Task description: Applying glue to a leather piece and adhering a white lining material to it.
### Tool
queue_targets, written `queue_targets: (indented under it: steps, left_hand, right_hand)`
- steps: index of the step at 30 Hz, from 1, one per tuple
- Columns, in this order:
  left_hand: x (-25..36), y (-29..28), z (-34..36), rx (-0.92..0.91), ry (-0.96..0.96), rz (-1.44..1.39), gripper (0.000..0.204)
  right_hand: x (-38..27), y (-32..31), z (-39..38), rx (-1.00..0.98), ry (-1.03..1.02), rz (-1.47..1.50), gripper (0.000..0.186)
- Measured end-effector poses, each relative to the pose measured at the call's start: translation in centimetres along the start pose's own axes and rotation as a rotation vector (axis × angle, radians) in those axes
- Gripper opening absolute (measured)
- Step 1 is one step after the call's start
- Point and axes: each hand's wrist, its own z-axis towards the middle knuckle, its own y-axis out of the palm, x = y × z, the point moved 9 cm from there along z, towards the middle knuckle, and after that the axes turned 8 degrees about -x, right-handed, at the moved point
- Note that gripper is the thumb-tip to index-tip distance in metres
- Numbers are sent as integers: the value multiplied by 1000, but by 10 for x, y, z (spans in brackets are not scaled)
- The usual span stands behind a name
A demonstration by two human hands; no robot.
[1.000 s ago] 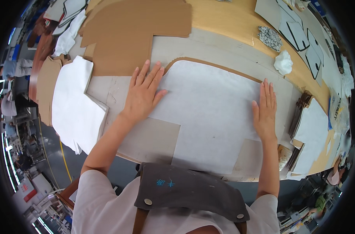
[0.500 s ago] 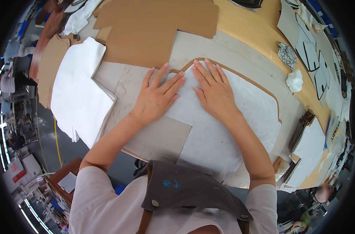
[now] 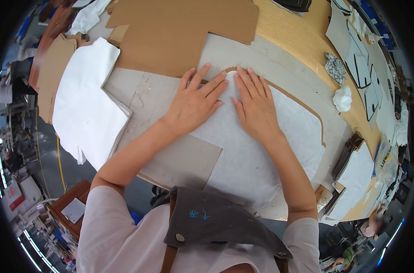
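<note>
A cut white sheet (image 3: 298,136) lies on a brown cardboard piece (image 3: 309,109), whose edge shows along its far and right sides, on the grey board (image 3: 168,161). Both my hands lie palm down near the upper edge of the sheet, close beside each other. My left hand (image 3: 197,98) is open, fingers spread across the upper left edge. My right hand (image 3: 256,107) is open, fingers stretched flat on the sheet just right of it.
A white sheet stack (image 3: 84,100) sits left, brown cardboard pieces (image 3: 170,32) at the back. On the right are a speckled lump (image 3: 335,68), a white crumpled wad (image 3: 342,98), outlined patterns (image 3: 359,63) and another stack (image 3: 352,177). A person (image 3: 371,225) shows at lower right.
My right hand has moved from the sheet's right edge leftward to beside my left hand, which has shifted slightly right. Both remain flat on the sheet.
</note>
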Motion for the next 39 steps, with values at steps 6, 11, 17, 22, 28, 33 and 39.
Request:
queue_targets:
  steps: [6, 11, 17, 22, 28, 33, 39]
  left_hand:
    - [0, -3, 10, 33, 4, -51, 41]
    - [1, 3, 18, 40, 14, -36, 36]
    - [7, 1, 24, 44, 57, -47, 36]
    - [8, 6, 30, 11, 58, 23, 36]
    - [16, 8, 39, -5, 58, 38, 37]
    - [15, 7, 39, -29, 78, 85, 40]
    - [16, 8, 41, -64, 54, 99, 39]
  right_hand:
    - [-3, -1, -3, -7, -7, 38, 47]
    - [-3, -1, -7, -10, -3, 63, 46]
    - [5, -5, -24, -33, 40, 63, 47]
    - [35, -13, -54, -46, 149, 44, 50]
    - [81, -26, -113, -82, 347, -45, 57]
    - [111, -40, -162, -38, 454, -130, 56]
    - [130, -51, -193, 21, 583, -158, 53]
